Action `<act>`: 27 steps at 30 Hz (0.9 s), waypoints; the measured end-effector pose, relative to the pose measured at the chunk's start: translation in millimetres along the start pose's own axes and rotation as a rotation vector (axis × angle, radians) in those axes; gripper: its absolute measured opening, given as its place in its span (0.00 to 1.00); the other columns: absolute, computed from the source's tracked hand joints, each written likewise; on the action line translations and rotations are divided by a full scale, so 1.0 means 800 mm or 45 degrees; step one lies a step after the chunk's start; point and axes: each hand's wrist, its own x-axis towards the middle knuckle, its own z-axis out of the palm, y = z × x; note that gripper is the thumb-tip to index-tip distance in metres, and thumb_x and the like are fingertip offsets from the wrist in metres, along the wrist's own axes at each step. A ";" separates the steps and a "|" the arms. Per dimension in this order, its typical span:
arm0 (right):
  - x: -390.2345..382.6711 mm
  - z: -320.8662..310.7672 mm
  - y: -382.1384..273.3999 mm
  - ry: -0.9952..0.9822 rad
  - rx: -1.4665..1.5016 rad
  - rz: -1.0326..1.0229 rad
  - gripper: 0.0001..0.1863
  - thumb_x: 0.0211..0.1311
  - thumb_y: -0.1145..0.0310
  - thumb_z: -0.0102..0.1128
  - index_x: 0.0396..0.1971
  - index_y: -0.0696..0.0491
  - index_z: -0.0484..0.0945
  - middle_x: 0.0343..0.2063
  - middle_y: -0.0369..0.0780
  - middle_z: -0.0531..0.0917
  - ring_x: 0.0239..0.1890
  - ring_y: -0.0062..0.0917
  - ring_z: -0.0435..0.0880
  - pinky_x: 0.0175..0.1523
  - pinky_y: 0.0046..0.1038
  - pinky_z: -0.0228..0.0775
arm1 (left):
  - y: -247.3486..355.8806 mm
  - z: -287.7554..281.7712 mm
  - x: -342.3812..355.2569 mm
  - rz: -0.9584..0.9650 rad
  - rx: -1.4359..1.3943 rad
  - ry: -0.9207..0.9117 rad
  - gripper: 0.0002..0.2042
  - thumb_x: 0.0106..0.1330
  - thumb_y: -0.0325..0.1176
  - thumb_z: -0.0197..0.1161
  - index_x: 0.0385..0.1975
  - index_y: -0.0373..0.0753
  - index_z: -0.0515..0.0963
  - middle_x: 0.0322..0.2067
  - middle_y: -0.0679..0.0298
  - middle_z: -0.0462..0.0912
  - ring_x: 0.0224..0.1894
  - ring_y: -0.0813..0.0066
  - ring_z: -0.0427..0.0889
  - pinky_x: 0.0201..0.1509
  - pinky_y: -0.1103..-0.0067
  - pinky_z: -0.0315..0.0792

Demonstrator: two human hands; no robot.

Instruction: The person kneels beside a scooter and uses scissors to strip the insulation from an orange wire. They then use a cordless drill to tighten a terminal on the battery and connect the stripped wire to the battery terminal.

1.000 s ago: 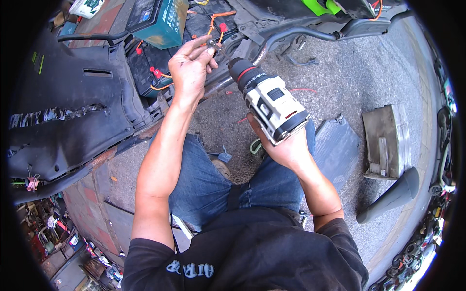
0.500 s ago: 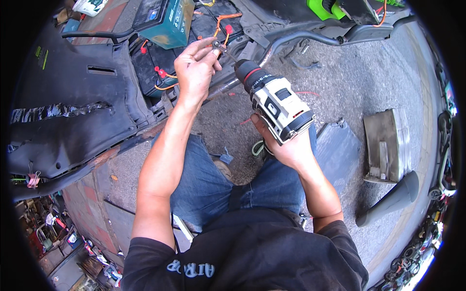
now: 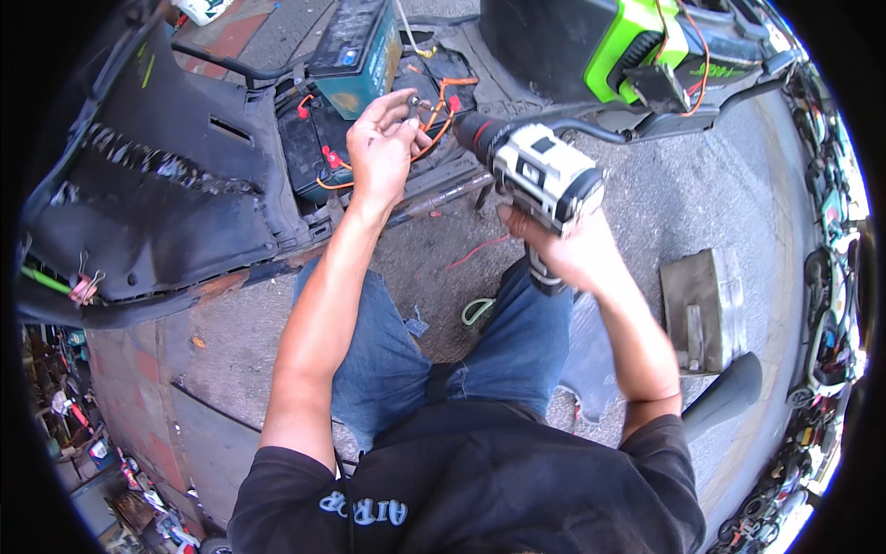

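Observation:
My left hand [image 3: 379,157] pinches a small dark metal piece [image 3: 415,105] between thumb and fingers, just above the orange wires [image 3: 448,92]. Wrapped round the handle of a white and black cordless drill [image 3: 546,174] is my right hand [image 3: 577,254]. The drill's chuck points left toward the piece; whether its bit touches it I cannot tell. Beyond my left hand a teal battery [image 3: 365,65] stands on top of other dark batteries [image 3: 309,152] set in a vehicle's floor. Red caps [image 3: 330,157] and wires run across them.
The black vehicle body panel [image 3: 175,175] spreads at left, its surface torn. A bright green part [image 3: 620,55] with a hanging orange wire is at upper right. On the pavement lie a grey metal box [image 3: 703,312], a dark tube-shaped part [image 3: 724,397] and a green loop [image 3: 477,312].
The view has turned, so the vehicle and batteries appear farther right and lower. The drill lies more level, its body raised. Both hands keep their hold.

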 end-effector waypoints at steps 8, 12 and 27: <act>0.157 -0.081 -0.079 -0.378 0.172 0.246 0.11 0.62 0.69 0.72 0.42 0.57 0.84 0.25 0.34 0.83 0.24 0.18 0.80 0.33 0.24 0.74 | 0.041 -0.013 0.067 -0.101 -0.471 0.352 0.11 0.66 0.16 0.61 0.47 0.23 0.74 0.39 0.48 0.87 0.27 0.75 0.81 0.31 0.82 0.73; 0.216 -0.088 -0.107 -0.484 0.021 0.392 0.09 0.62 0.70 0.71 0.38 0.58 0.83 0.25 0.34 0.83 0.24 0.18 0.81 0.31 0.22 0.75 | 0.034 -0.016 0.085 -0.219 -0.730 0.388 0.15 0.69 0.20 0.60 0.54 0.24 0.74 0.42 0.51 0.86 0.32 0.73 0.82 0.33 0.80 0.74; 0.282 -0.088 -0.141 -0.565 -0.064 0.452 0.12 0.59 0.68 0.71 0.39 0.59 0.86 0.25 0.39 0.84 0.23 0.21 0.82 0.33 0.23 0.81 | 0.034 -0.007 0.083 -0.320 -0.992 0.563 0.06 0.71 0.22 0.62 0.42 0.27 0.81 0.35 0.55 0.87 0.28 0.73 0.84 0.31 0.80 0.76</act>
